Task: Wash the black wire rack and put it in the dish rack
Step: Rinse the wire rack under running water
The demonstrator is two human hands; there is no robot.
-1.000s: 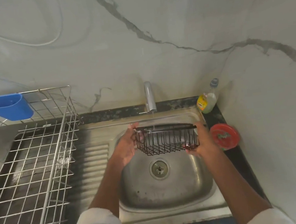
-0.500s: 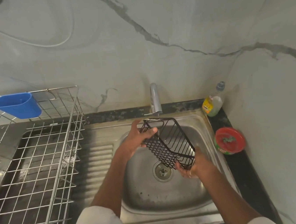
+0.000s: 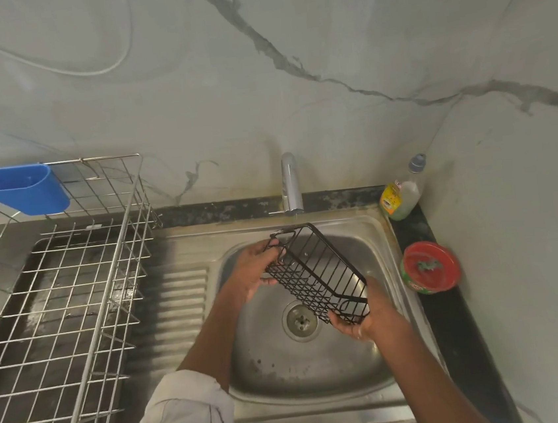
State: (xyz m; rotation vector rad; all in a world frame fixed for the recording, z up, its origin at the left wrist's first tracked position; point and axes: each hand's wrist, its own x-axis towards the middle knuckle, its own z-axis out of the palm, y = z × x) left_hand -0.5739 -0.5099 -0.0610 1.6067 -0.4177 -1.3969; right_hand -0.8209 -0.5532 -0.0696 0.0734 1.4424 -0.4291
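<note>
Black wire rack, thin coated grid basket, oblong, tilted diagonally over the steel sink below the chrome tap. Left hand curls fingers round its upper end; right hand grips the lower end from beneath. Basin round-cornered, scuffed, drain in the middle. Silver wire dish rack at left carries a blue plastic cup, contents not visible. Soap bottle and red-lidded tub on the dark counter at right.

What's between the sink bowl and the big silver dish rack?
In the head view, only the sink's ridged steel draining board lies between the sink bowl and the dish rack.
</note>
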